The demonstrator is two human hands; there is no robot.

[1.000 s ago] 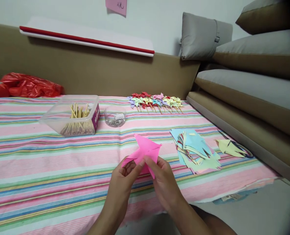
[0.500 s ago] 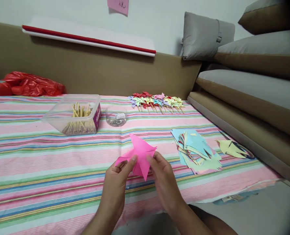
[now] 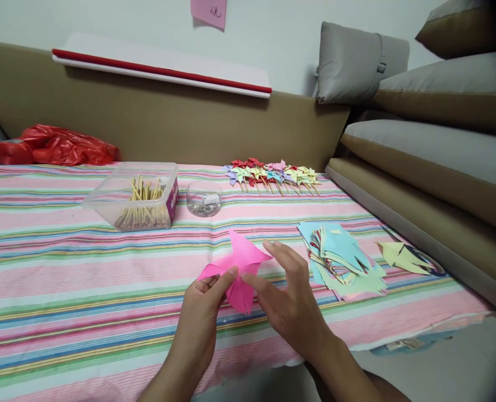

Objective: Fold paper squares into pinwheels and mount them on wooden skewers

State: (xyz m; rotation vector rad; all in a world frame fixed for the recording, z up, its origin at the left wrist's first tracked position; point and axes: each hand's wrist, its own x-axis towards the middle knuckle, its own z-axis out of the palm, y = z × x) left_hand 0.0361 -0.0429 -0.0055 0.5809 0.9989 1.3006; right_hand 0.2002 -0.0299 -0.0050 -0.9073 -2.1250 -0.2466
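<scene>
A bright pink paper pinwheel [image 3: 243, 255], cut with pointed flaps, is held above the striped cloth. My left hand [image 3: 202, 306] pinches it at its left side, the thumb on top near the centre and the fingers partly hidden beneath. Over its right side is my right hand [image 3: 292, 298], fingers apart; the thumb tip appears to touch the paper near the middle, while the other fingers reach toward the right-hand point. Beyond the paper stand a clear round tub [image 3: 204, 202] of small shiny pieces and a plastic box [image 3: 101, 202] full of thin wooden sticks [image 3: 145, 206].
On the right lie a stack of cut coloured paper [image 3: 342, 254] and scissors [image 3: 434, 265] partly under a yellow cut sheet [image 3: 402, 258]. Finished pinwheels on sticks [image 3: 273, 174] lie at the back, a red plastic bag [image 3: 63, 146] at back left. Stacked cushions [image 3: 432, 167] border the right side.
My right hand has let go of the paper's right edge and opened its fingers above it, thumb now nearer the centre. The left hand keeps its pinch. The view has shifted slightly.
</scene>
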